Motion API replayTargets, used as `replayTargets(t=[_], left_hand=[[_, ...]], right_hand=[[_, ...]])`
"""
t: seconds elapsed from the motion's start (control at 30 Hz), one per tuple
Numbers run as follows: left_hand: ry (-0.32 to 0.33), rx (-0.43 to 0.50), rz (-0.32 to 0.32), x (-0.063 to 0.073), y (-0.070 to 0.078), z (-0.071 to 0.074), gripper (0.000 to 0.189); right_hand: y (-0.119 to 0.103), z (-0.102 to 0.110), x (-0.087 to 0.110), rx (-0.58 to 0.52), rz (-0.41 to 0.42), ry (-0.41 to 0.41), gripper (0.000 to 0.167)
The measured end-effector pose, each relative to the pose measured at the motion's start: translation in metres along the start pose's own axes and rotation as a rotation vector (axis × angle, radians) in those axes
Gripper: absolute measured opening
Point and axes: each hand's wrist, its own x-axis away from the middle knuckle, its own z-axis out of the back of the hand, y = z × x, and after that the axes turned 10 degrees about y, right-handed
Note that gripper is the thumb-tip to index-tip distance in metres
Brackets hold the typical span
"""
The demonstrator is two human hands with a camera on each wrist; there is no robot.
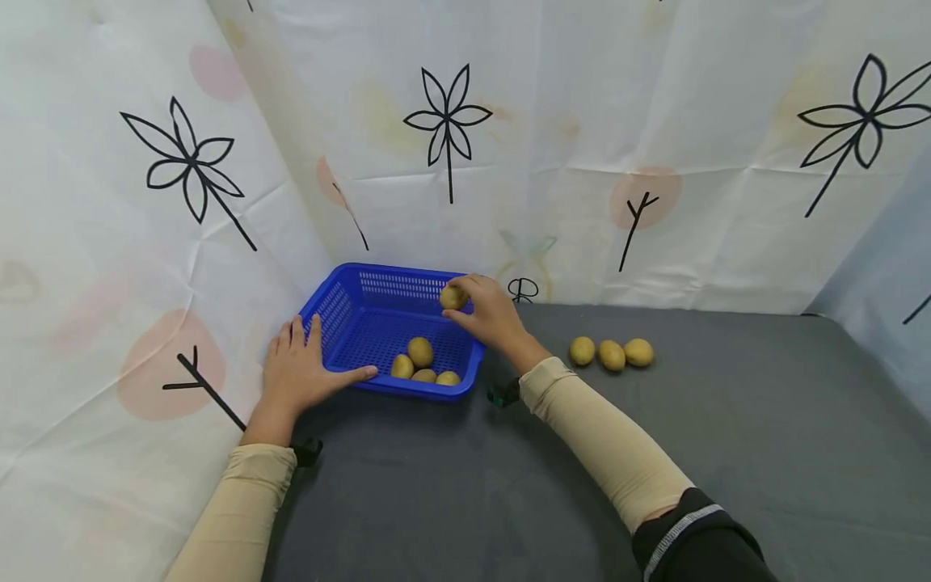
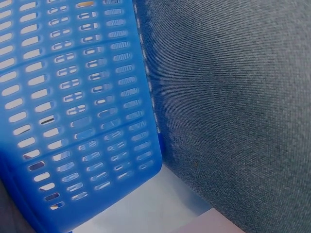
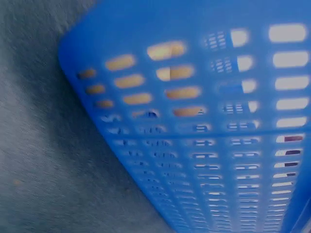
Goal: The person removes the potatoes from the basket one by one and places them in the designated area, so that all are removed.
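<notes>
A blue perforated plastic basket (image 1: 378, 319) stands at the back left of the grey table. Over its right side, my right hand (image 1: 493, 314) pinches a small yellow-brown potato (image 1: 452, 297) between thumb and fingers. My left hand (image 1: 300, 368) rests at the basket's near left corner, fingers spread and thumb stretched along the front rim. Several potatoes (image 1: 420, 352) lie inside, near the front right. Both wrist views look at the slotted basket wall from outside; neither hand's grip shows there. Through the slots in the right wrist view, potatoes (image 3: 182, 93) show.
Three more potatoes (image 1: 612, 356) lie in a short row on the grey tabletop (image 1: 727, 420), right of the basket. A white cloth (image 1: 560, 105) with flower drawings hangs behind and along the left side, close to the basket.
</notes>
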Motion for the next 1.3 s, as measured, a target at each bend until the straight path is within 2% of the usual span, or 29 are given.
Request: replayTargets(t=[0.27, 0.37, 0.57, 0.77, 1.13, 1.3], left_hand=[[0.004, 0.008, -0.005, 0.001, 0.001, 0.001, 0.145], [0.001, 0.009, -0.004, 0.001, 0.001, 0.002, 0.145], [0.001, 0.006, -0.006, 0.001, 0.000, 0.001, 0.145], [-0.001, 0.005, -0.009, 0.000, -0.001, -0.001, 0.144], [-0.013, 0.004, -0.014, 0.003, 0.000, -0.002, 0.143], [-0.007, 0.009, -0.013, 0.002, 0.000, 0.000, 0.142]], right_hand=[[-0.001, 0.018, 0.022, -0.149, -0.061, 0.157, 0.051], [0.001, 0.028, 0.030, -0.163, -0.083, 0.166, 0.049], [0.010, 0.050, 0.045, -0.106, -0.103, 0.142, 0.048], [0.024, 0.065, 0.061, -0.065, -0.183, 0.070, 0.048], [0.051, 0.078, 0.082, 0.049, -0.293, -0.219, 0.050], [0.061, 0.080, 0.084, 0.110, -0.328, -0.289, 0.053]])
